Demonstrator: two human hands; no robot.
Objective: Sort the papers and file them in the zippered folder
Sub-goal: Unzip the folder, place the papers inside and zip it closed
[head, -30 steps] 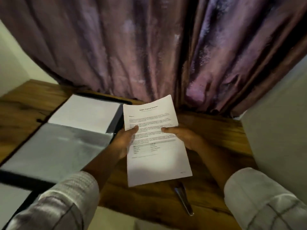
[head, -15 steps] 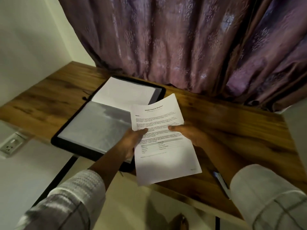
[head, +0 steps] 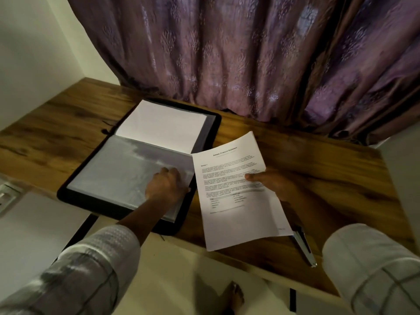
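Observation:
A black zippered folder [head: 204, 151] lies open on the wooden desk [head: 318, 169], left of centre. Its far half holds a white sheet [head: 161, 126]; its near half shows clear plastic sleeves [head: 118, 169]. My left hand [head: 167, 186] rests on the sleeves at their right edge, fingers bent onto the plastic. My right hand [head: 272, 181] pinches a printed paper [head: 238, 201], headed as a financial statement, by its right edge, thumb on top. The paper hangs over the desk just right of the folder.
A pen [head: 303, 246] lies on the desk near its front edge, partly under the paper. A purple curtain [head: 227, 53] hangs behind the desk. White walls stand left and right. A wall socket [head: 6, 196] sits low at the left. A foot [head: 235, 296] shows below.
My left hand has let go of the printed paper and moved left onto the folder's plastic sleeves. The right hand alone now holds the paper, shifted a little right. The camera has tilted.

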